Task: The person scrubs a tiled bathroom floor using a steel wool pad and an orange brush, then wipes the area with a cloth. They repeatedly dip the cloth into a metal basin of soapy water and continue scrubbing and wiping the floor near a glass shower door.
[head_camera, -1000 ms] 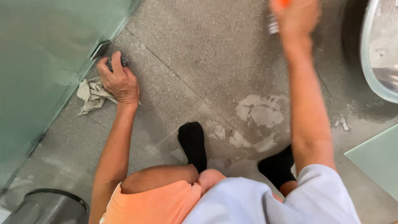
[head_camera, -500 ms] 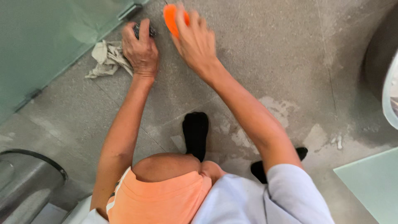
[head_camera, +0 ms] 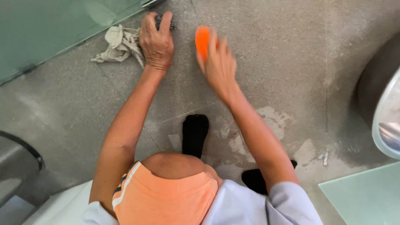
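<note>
Grey speckled floor (head_camera: 291,54) lay wet in patches near the black-socked feet. Left hand (head_camera: 157,41) pressed down, clenched over a dark scrubbing pad (head_camera: 160,21), a crumpled rag (head_camera: 118,43) just beside it. Right hand (head_camera: 218,64), blurred, gripped an orange object (head_camera: 202,39). Leaning on a sliding pad over damp stone could cost balance.

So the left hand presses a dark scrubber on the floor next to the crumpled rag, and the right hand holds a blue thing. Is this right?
Not quite: the thing in the right hand is orange, not blue, as the head view shows. The left hand does press a dark scrubber on the floor next to the crumpled rag.
</note>
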